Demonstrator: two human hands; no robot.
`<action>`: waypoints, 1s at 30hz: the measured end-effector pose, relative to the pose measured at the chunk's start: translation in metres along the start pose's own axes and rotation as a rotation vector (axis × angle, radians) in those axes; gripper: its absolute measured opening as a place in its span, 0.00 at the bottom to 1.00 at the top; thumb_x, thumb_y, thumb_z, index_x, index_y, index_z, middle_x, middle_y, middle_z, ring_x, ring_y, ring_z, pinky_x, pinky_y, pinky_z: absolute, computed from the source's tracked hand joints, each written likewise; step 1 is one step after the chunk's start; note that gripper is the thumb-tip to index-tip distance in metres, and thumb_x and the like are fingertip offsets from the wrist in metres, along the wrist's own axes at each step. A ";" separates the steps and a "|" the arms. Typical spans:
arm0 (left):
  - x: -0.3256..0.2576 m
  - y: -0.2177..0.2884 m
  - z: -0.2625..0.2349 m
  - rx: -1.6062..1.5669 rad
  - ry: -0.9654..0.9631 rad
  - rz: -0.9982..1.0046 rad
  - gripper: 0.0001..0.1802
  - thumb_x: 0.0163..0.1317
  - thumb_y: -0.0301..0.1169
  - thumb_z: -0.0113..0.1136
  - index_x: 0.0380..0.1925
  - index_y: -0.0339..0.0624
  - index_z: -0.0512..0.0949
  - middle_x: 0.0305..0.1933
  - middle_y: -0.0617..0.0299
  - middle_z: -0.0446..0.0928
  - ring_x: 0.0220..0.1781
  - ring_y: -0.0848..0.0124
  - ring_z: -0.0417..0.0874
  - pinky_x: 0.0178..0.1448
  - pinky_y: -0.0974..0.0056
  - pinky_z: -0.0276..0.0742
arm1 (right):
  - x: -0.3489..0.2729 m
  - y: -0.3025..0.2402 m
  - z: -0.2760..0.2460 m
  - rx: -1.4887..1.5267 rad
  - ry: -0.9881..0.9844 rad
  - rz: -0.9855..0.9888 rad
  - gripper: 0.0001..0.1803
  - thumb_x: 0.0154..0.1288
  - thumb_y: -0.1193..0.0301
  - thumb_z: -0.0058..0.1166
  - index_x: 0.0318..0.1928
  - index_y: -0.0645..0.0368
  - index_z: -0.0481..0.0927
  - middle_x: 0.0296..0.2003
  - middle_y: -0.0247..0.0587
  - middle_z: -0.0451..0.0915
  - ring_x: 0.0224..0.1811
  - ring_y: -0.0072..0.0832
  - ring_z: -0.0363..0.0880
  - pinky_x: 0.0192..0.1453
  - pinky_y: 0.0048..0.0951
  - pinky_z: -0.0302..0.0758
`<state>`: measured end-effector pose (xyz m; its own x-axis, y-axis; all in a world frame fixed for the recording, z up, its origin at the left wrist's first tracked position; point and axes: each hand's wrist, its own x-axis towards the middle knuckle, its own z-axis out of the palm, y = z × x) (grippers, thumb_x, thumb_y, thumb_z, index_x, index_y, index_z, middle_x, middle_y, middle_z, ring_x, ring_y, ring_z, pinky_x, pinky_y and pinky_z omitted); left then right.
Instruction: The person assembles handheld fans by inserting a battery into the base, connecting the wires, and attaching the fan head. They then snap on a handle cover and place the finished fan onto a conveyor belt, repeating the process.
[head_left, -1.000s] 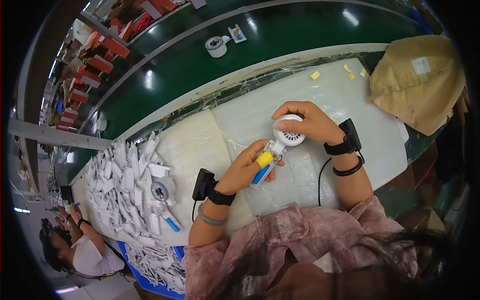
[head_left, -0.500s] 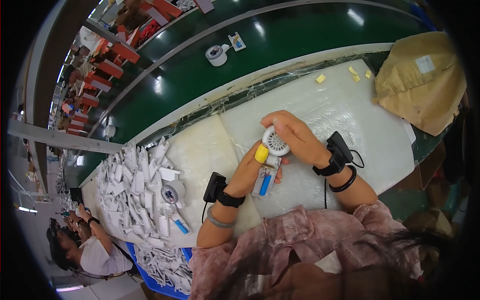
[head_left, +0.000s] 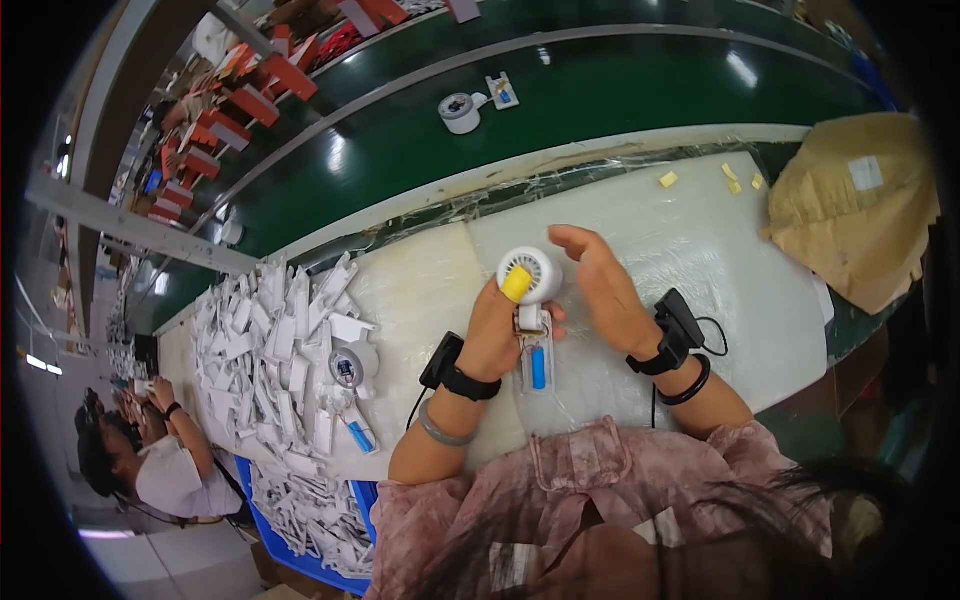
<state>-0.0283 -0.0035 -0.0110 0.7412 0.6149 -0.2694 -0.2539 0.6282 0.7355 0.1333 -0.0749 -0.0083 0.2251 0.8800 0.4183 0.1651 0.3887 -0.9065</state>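
Observation:
My left hand is closed round a small white handheld fan with a round slotted head. Its handle is uncovered and shows a blue battery cell and thin wires. A yellow wrap covers my left thumb, which presses on the fan head. My right hand is open just right of the fan, fingers stretched and apart from it, holding nothing. Another part-built fan lies to the left, its round head facing up and a blue battery cell in its handle.
A heap of white plastic casings spreads over the table's left side. Below it stands a blue bin of similar parts. Another fan rests on the green conveyor. Brown paper lies at right. A co-worker sits at far left.
My right hand has come off the fan head and moved right, its fingers now straightened. The fan stays in my left hand, its handle more upright. The whole view has shifted slightly.

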 end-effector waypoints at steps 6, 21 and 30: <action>0.004 0.014 -0.017 -0.113 0.251 0.261 0.17 0.71 0.37 0.46 0.54 0.40 0.64 0.48 0.52 0.75 0.42 0.58 0.84 0.42 0.55 0.85 | -0.002 -0.002 -0.001 -0.075 -0.068 0.097 0.19 0.76 0.65 0.33 0.54 0.65 0.72 0.53 0.43 0.72 0.58 0.31 0.69 0.64 0.32 0.63; 0.002 0.018 -0.006 -0.092 0.294 0.458 0.22 0.64 0.20 0.44 0.58 0.37 0.57 0.53 0.48 0.70 0.50 0.55 0.82 0.51 0.57 0.82 | -0.013 -0.010 0.023 -0.145 -0.394 0.020 0.25 0.72 0.65 0.42 0.64 0.67 0.64 0.66 0.51 0.58 0.69 0.41 0.58 0.69 0.36 0.59; 0.001 0.018 -0.002 -0.080 0.313 0.502 0.22 0.64 0.20 0.47 0.57 0.38 0.58 0.52 0.49 0.71 0.49 0.56 0.82 0.53 0.57 0.82 | -0.019 -0.016 0.031 -0.090 -0.406 0.053 0.33 0.70 0.61 0.47 0.69 0.64 0.57 0.70 0.48 0.51 0.71 0.38 0.53 0.68 0.36 0.60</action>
<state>-0.0333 0.0086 0.0008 0.3031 0.9496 -0.0802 -0.5809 0.2508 0.7744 0.0963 -0.0892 -0.0033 -0.1579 0.9413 0.2982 0.2509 0.3304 -0.9099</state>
